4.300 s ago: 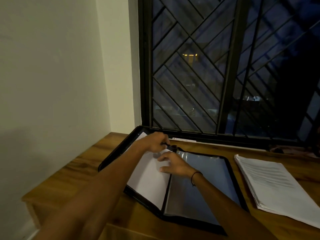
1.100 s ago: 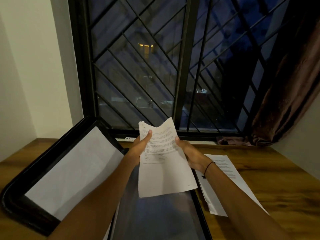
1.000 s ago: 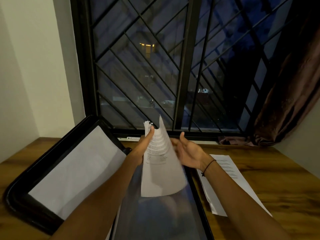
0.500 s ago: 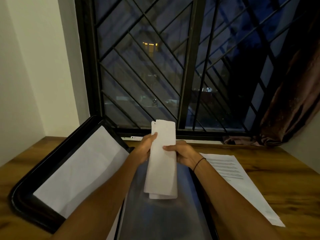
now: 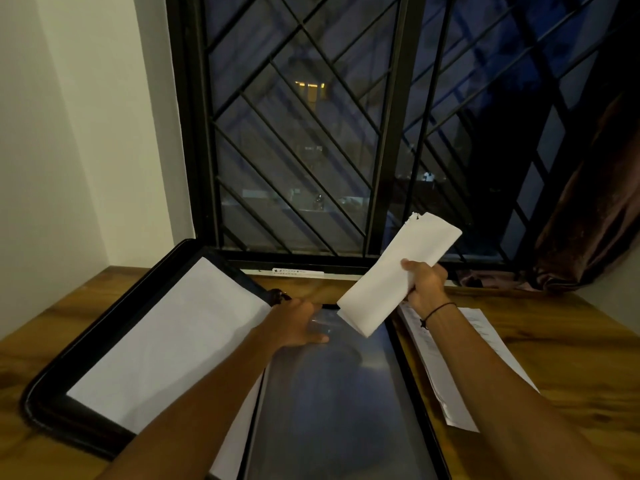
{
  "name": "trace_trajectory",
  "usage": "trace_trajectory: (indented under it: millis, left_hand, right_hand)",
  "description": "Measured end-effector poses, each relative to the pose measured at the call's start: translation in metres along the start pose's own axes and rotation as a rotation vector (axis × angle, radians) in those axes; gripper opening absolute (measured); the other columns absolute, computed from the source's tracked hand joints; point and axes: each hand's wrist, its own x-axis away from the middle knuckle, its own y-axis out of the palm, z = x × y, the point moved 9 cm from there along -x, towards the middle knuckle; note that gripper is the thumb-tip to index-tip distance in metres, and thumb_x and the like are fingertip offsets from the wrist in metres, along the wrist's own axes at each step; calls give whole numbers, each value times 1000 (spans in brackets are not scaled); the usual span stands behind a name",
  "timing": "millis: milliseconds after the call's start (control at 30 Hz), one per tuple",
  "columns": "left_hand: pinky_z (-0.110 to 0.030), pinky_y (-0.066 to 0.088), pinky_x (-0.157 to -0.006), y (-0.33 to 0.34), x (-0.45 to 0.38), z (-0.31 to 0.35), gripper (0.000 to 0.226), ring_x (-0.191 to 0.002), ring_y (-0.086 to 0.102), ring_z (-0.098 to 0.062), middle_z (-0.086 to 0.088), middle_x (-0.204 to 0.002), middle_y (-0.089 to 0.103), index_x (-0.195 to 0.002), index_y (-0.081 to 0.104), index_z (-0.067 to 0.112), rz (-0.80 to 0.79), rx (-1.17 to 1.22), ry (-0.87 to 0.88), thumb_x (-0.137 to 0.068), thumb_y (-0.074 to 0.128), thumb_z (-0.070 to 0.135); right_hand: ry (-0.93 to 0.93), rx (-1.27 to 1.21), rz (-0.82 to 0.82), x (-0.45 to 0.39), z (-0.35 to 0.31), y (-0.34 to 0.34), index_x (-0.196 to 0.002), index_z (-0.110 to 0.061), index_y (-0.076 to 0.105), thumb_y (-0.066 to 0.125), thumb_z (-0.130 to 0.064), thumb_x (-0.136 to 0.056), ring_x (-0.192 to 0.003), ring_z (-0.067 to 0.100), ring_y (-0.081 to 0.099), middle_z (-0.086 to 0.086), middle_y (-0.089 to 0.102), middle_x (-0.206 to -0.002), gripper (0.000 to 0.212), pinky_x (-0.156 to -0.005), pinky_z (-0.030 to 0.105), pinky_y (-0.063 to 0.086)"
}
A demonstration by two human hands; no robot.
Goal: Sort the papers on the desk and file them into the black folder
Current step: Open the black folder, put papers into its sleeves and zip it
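The black folder (image 5: pixel 52 386) lies open on the wooden desk (image 5: pixel 571 358). A white sheet (image 5: pixel 166 341) rests in its raised left half, and a clear plastic sleeve (image 5: pixel 332 403) covers its right half. My right hand (image 5: pixel 422 282) holds a folded paper (image 5: pixel 398 271) above the sleeve's top right corner, tilted up to the right. My left hand (image 5: pixel 298 323) lies flat with fingers spread on the sleeve's top edge. A stack of printed papers (image 5: pixel 485 344) lies to the right of the folder, partly under my right forearm.
A dark window with a black diagonal grille (image 5: pixel 311 140) stands directly behind the desk. A brown curtain (image 5: pixel 588 202) hangs at the right. A pale wall (image 5: pixel 69 133) closes off the left side.
Both hands held the folded paper upright half a second ago. My left hand has let go and dropped onto the plastic sleeve. My right hand has carried the paper to the right and tilted it.
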Motion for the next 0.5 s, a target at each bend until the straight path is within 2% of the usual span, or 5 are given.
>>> trace_trajectory:
  millis: [167, 267, 367, 467, 500]
  left_hand:
    - [-42, 43, -106, -5, -5, -7, 64, -125, 53, -22, -1, -129, 60, -122, 70, 24, 76, 19, -15, -81, 69, 73]
    - [-46, 37, -107, -13, -10, -24, 49, -122, 49, -14, 12, -113, 61, -96, 77, 35, 179, 264, -103, -75, 69, 79]
    - [-51, 40, -108, -18, -15, -27, 23, -106, 60, -10, 15, -99, 67, -81, 68, 36, 209, 462, -83, -85, 73, 57]
    - [-55, 56, -93, -12, -22, -26, 11, -86, 69, -11, 4, -90, 74, -89, 67, 32, 145, 557, -24, -86, 75, 39]
    - [-54, 57, -93, -10, -23, -25, 19, -89, 70, -14, -1, -96, 75, -98, 68, 28, 118, 534, -38, -85, 78, 39]
  right_hand:
    - [-33, -45, 16, -1, -5, 2, -118, -7, 66, 71, 10, -84, -95, 32, 68, 8, 72, -110, 38, -76, 47, 60]
    - [-49, -88, 0, -5, -9, 10, -117, -9, 67, 72, 10, -83, -102, 33, 68, 8, 72, -114, 39, -85, 51, 59]
    - [-80, -149, -23, -6, -15, 20, -127, -8, 65, 71, 10, -85, -98, 28, 68, 7, 71, -116, 46, -73, 41, 59]
    - [-113, -210, -53, -7, -22, 35, -132, -11, 63, 69, 8, -88, -100, 27, 68, 1, 72, -111, 48, -70, 41, 60]
    - [-121, -223, -57, -7, -23, 41, -132, -12, 62, 69, 8, -88, -102, 27, 68, 1, 72, -111, 49, -71, 41, 60]
